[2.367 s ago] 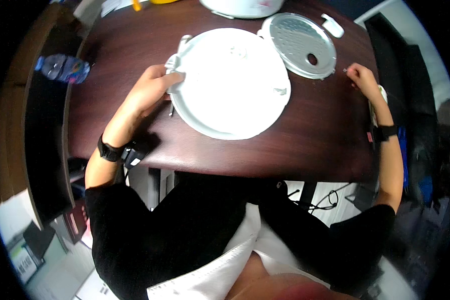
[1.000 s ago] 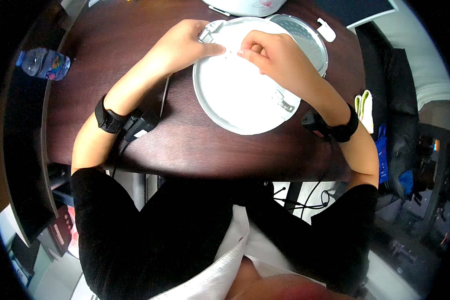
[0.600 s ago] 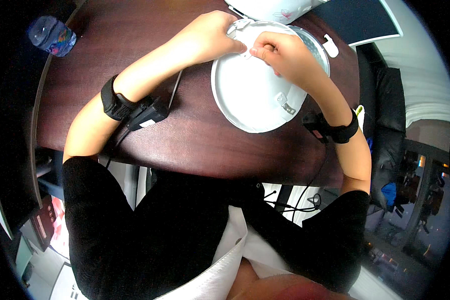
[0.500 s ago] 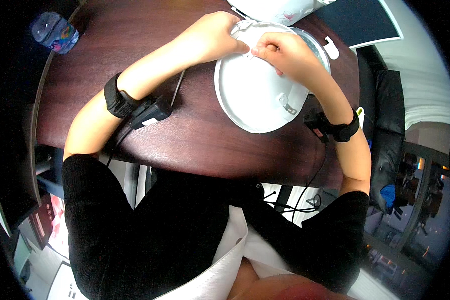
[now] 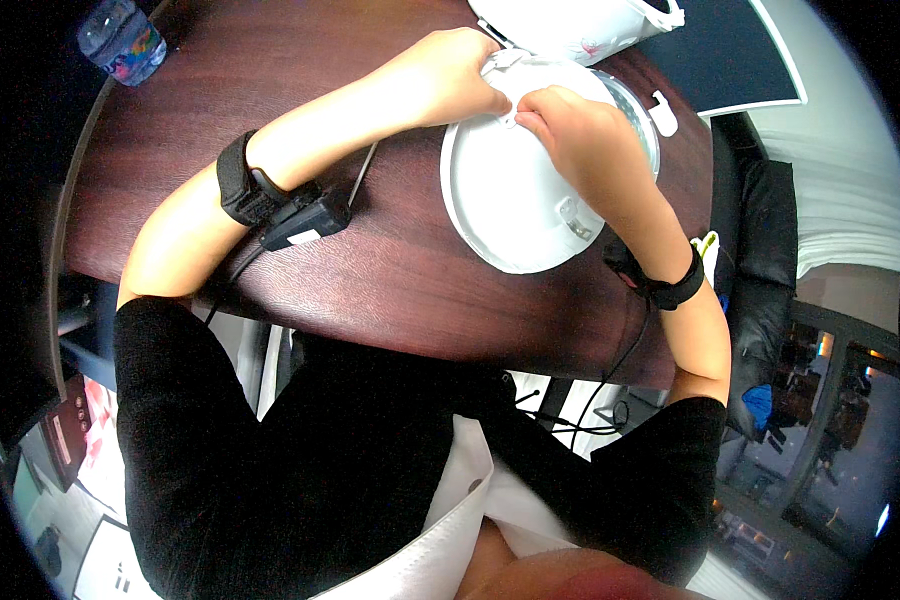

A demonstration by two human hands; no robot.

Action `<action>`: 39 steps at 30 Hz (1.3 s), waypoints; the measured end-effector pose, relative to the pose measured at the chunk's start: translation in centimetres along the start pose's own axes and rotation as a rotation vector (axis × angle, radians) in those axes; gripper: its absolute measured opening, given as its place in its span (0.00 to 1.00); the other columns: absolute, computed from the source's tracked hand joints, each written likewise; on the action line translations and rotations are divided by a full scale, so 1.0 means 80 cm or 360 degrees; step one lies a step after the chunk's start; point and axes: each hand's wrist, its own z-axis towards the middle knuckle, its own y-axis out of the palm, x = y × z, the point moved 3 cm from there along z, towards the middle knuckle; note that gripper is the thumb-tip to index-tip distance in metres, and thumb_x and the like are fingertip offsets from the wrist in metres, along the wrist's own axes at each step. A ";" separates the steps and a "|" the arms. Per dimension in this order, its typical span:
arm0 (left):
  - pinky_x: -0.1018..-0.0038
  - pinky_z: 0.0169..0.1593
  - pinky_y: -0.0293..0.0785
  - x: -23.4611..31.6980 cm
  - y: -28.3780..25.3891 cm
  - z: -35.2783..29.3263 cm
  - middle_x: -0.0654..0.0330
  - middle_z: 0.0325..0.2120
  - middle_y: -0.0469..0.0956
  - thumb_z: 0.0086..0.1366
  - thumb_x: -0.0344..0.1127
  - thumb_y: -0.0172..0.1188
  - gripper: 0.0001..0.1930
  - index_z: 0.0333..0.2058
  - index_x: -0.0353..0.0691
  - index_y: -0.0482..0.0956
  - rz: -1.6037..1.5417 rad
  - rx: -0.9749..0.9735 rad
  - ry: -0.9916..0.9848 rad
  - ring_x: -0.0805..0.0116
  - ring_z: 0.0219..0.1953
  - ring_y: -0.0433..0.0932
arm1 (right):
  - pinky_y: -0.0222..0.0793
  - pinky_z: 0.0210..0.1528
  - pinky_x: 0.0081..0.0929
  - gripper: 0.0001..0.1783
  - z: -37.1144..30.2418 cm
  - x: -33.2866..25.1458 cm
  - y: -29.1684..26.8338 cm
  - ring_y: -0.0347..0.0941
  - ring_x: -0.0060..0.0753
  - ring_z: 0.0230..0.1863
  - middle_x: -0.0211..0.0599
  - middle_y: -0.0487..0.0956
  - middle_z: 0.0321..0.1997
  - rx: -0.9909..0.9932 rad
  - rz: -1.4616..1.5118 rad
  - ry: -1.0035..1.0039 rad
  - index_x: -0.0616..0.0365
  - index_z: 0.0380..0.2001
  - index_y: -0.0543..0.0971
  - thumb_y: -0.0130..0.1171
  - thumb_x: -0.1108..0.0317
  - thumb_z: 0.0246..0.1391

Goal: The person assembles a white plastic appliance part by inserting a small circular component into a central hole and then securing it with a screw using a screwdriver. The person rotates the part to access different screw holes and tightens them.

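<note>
A round white lid-like disc [image 5: 515, 205] lies on the table, with a small clear and metal fitting [image 5: 575, 217] near its lower right. My left hand [image 5: 462, 80] grips the disc's upper left edge, its thumb resting on the face. Closed in a pinch, my right hand [image 5: 585, 125] holds a small white piece [image 5: 511, 118] on the disc's upper part, close to the left thumb. The fingertips partly cover that piece, so its exact kind cannot be made out. A shiny round rim [image 5: 630, 100] shows beyond the disc, behind my right hand.
A white appliance body with a floral print [image 5: 580, 30] stands at the far edge. A white hook-shaped part [image 5: 662, 114] lies to the right. At far left is a clear bottle [image 5: 122, 42]. Black wrist devices trail cables over the dark wooden table [image 5: 370, 270].
The right fingers have closed in, and that hand has turned further over the disc. The view has shifted slightly, while my left hand keeps its place on the disc.
</note>
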 end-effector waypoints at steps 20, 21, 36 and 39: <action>0.68 0.42 0.74 -0.006 0.001 0.001 0.44 0.31 0.79 0.49 0.39 0.65 0.22 0.38 0.28 0.77 0.0026 -0.0003 -0.0029 0.56 0.35 0.80 | 0.70 0.26 0.33 0.08 -0.011 0.005 0.010 0.75 0.42 0.23 0.39 0.77 0.22 0.0056 0.0089 0.0233 0.55 0.27 0.74 0.60 0.64 0.50; 0.68 0.42 0.74 -0.006 0.001 0.001 0.44 0.31 0.79 0.48 0.39 0.65 0.22 0.38 0.28 0.77 0.0030 -0.0002 -0.0037 0.56 0.34 0.80 | 0.70 0.26 0.33 0.08 -0.012 0.005 0.011 0.75 0.42 0.23 0.39 0.77 0.23 0.0071 0.0106 0.0227 0.55 0.27 0.74 0.59 0.64 0.50; 0.75 0.23 0.75 0.024 -0.034 0.005 0.53 0.31 0.78 0.58 0.38 0.57 0.20 0.46 0.32 0.72 -0.0253 -0.0494 -0.0472 0.70 0.26 0.77 | 0.70 0.31 0.36 0.09 -0.051 -0.010 -0.007 0.76 0.46 0.28 0.41 0.78 0.27 -0.0362 0.0276 0.0464 0.57 0.32 0.75 0.58 0.65 0.50; 0.78 0.11 0.66 0.051 -0.046 0.007 0.54 0.29 0.78 0.54 0.33 0.57 0.19 0.45 0.31 0.73 -0.0384 -0.0555 -0.0500 0.70 0.16 0.74 | 0.70 0.34 0.36 0.09 -0.065 -0.022 -0.005 0.75 0.46 0.32 0.43 0.77 0.29 -0.0476 0.0425 0.0425 0.58 0.32 0.74 0.58 0.65 0.49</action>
